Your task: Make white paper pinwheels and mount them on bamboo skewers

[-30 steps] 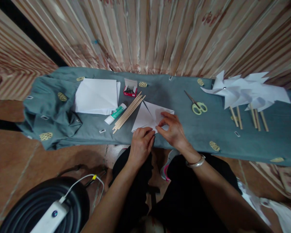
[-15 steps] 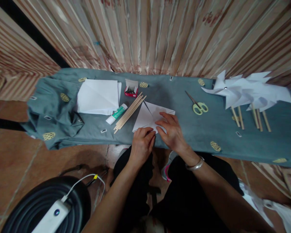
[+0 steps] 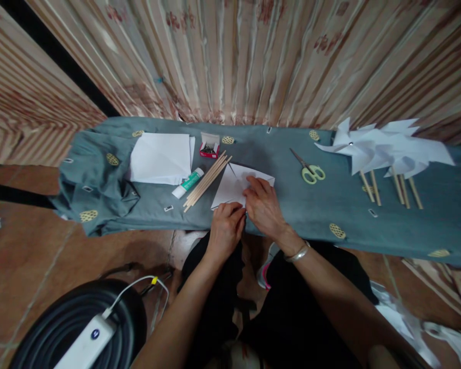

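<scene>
Grey-green cloth (image 3: 349, 205) spreads beneath the paper (image 3: 228, 189).
Left hand (image 3: 226, 225), fingers bunched, holds its near edge; right hand (image 3: 263, 205), loosely open on top, should press evenly.

A white sheet of paper (image 3: 226, 190) lies on the cloth-covered surface (image 3: 311, 210), near its front edge, turned so that one corner points away from the person; a dark slit runs inward from that far corner, and the near right part is hidden from view
</scene>
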Tool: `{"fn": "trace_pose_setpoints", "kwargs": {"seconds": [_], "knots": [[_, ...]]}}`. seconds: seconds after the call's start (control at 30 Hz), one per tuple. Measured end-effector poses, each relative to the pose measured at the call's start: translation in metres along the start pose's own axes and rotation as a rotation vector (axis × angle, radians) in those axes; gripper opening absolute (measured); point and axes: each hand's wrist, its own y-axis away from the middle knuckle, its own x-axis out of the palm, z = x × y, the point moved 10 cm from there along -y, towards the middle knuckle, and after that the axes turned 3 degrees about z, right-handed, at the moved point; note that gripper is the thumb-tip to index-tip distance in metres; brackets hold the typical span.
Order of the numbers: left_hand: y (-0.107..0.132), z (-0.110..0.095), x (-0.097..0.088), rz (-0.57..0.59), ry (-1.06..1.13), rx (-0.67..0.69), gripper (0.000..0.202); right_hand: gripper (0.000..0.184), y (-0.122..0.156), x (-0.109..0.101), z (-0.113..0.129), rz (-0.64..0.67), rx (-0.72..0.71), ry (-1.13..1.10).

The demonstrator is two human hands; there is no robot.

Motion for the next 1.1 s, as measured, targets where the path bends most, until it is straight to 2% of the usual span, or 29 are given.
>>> {"fn": "trace_pose_setpoints", "kwargs": {"seconds": [0.2, 0.3, 0.4, 0.53, 0.7, 0.83, 0.97, 1.03, 1.1], "knots": [[-0.001, 0.001, 0.0, 0.009, 0.001, -0.015, 0.019, 0.021, -0.01, 0.0, -0.006, -0.041, 0.038, -0.091], [-0.002, 0.001, 0.0, 0.008, 0.014, -0.019, 0.018, 0.022, -0.009, -0.007, -0.028, -0.139, 0.085, -0.218], [-0.003, 0.003, 0.0, 0.021, 0.023, -0.044, 0.018, 0.034, -0.008, -0.016, -0.058, -0.245, 0.163, -0.269], [-0.006, 0.003, -0.001, 0.05, -0.004, -0.047, 0.018, 0.046, -0.015, -0.01, -0.081, -0.182, 0.209, -0.229], [-0.012, -0.001, -0.004, 0.127, -0.024, 0.049, 0.021, 0.038, -0.011, -0.019, -0.094, -0.149, 0.239, -0.207], [-0.025, 0.009, -0.012, 0.104, -0.082, 0.103, 0.024, 0.033, 0.01, -0.026, -0.113, -0.098, 0.349, -0.318], [-0.033, 0.022, -0.019, 0.065, -0.117, 0.078, 0.026, 0.027, 0.033, -0.028, -0.114, -0.016, 0.372, -0.346], [-0.029, 0.018, -0.022, 0.03, -0.09, 0.085, 0.025, 0.026, 0.041, -0.032, -0.109, -0.037, 0.355, -0.325], [-0.02, 0.009, -0.023, 0.013, -0.045, 0.11, 0.024, 0.027, 0.043, -0.038, -0.095, -0.084, 0.276, -0.307]]}}
